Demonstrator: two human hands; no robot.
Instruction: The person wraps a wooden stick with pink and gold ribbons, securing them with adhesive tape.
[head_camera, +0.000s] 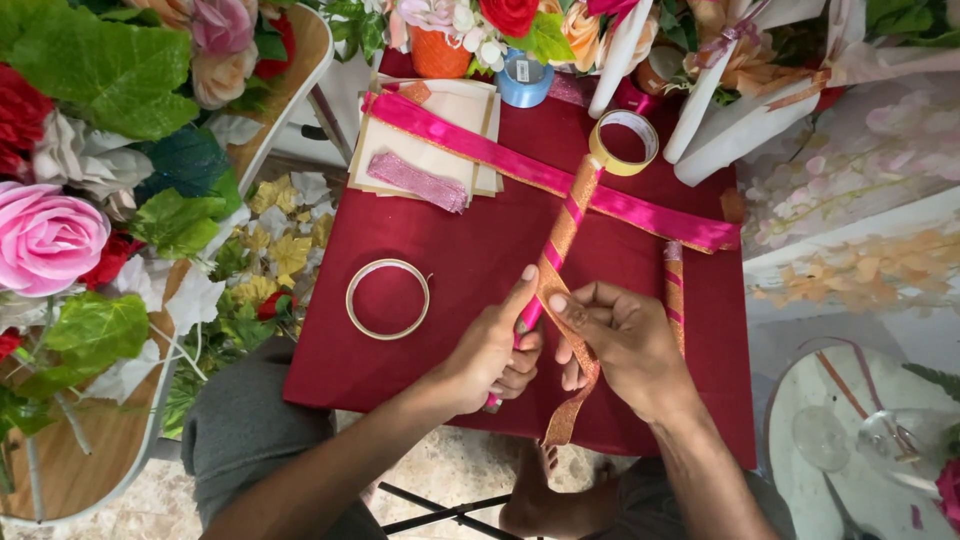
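My left hand (495, 350) grips the near end of a pink stick (563, 235) that points away across a dark red board (450, 260). A glittery orange ribbon (560, 250) spirals around that stick. My right hand (620, 340) pinches the ribbon against the stick near the left thumb, and the ribbon's loose tail (568, 415) hangs down past the board's near edge. A second stick (674, 290) wrapped the same way lies just right of my right hand.
A wide pink satin ribbon (500, 150) crosses the board over cream cards (440, 130). A tape roll (624, 142) lies beyond the stick's far end and a thin ring (388, 298) sits to the left. Artificial flowers (60, 230) crowd the left side and the top.
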